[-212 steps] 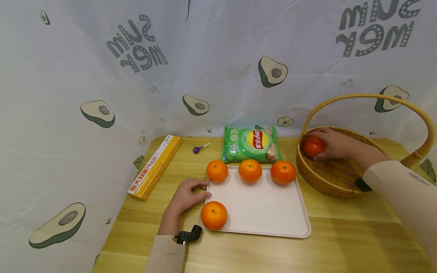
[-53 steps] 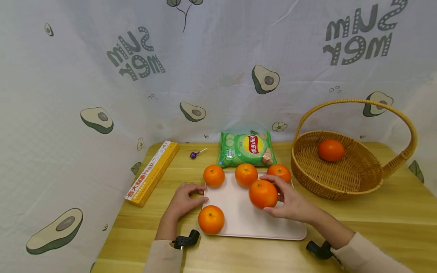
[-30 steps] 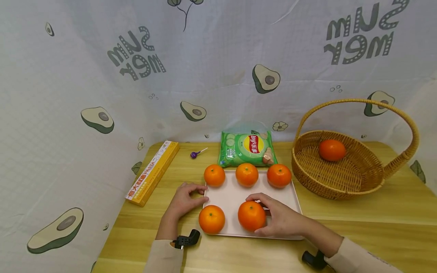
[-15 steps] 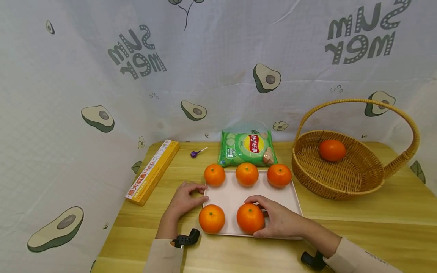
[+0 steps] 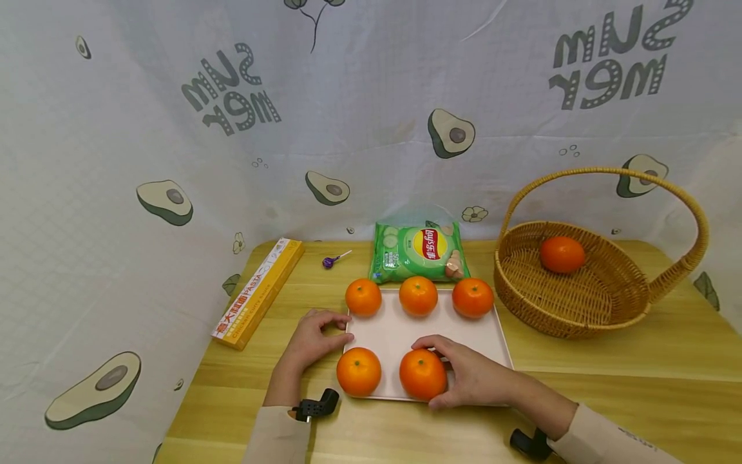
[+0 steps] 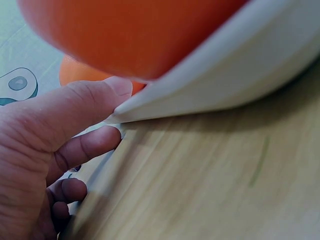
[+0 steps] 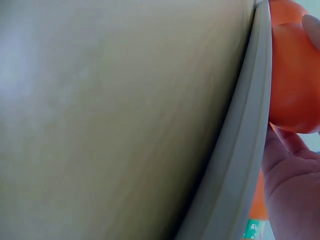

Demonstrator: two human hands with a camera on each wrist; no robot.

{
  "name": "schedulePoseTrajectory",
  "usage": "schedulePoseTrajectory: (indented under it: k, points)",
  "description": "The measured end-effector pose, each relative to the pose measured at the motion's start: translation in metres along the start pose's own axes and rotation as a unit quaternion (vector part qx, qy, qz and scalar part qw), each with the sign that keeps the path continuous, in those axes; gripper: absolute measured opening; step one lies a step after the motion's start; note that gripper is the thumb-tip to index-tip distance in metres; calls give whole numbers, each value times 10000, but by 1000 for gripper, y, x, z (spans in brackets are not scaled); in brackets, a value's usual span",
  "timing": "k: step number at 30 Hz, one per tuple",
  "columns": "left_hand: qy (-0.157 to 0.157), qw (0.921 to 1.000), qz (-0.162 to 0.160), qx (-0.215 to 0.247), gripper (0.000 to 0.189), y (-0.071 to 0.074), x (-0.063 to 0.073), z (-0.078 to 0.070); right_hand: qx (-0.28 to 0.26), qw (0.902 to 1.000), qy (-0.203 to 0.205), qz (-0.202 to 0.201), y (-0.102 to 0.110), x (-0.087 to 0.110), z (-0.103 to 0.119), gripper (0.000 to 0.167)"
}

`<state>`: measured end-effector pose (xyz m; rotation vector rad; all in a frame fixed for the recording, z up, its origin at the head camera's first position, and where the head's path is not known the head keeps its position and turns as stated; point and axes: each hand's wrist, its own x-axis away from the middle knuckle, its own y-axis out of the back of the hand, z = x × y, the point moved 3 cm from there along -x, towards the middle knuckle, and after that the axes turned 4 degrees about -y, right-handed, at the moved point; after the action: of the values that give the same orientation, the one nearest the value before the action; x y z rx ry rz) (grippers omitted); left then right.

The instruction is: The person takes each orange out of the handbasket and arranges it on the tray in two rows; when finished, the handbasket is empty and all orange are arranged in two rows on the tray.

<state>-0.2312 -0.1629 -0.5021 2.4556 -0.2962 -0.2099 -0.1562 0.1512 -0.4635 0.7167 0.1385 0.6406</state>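
A shallow white tray (image 5: 382,334) bears three oranges along its far edge, among them a middle one (image 5: 418,296). Another orange (image 5: 359,372) sits at its near-left corner. My right hand (image 5: 478,375) holds an orange (image 5: 422,375) low at the middle of the near edge, thumb and fingers curved round its right side. In the right wrist view this orange (image 7: 295,77) is beside the tray wall (image 7: 240,145). My left hand (image 5: 310,339) is at the tray's left edge; the left wrist view has the thumb on the rim (image 6: 165,90), other fingers lower outside it.
At the right stands a wicker basket (image 5: 570,316) with a tall handle and one orange-red fruit (image 5: 562,254) inside. A green chip bag (image 5: 417,252) lies behind the tray. A purple lollipop (image 5: 328,262) and a yellow pasta box (image 5: 257,293) lie to the left.
My right hand has carried an orange from the basket to the tray's near edge, moving it slightly left and nearer lately. The left hand has stayed at the tray's left edge.
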Motion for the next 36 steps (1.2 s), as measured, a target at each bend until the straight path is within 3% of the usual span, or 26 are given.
schedulePoseTrajectory:
  k: [18,24,31,36]
  points:
    - [-21,10000,-20,-20,27,0,-1,0,226,9997,-89,-91,1,1,1,86]
    - [-24,10000,5,6,27,0,0,0,51,9998,-121,-128,7,4,2,89]
    - [-65,10000,21,-36,28,-1,0,1,-503,9986,-64,-138,28,8,5,90]
    - [-34,10000,19,-44,28,-1,0,2,-259,9984,71,-493,57,15,6,87]
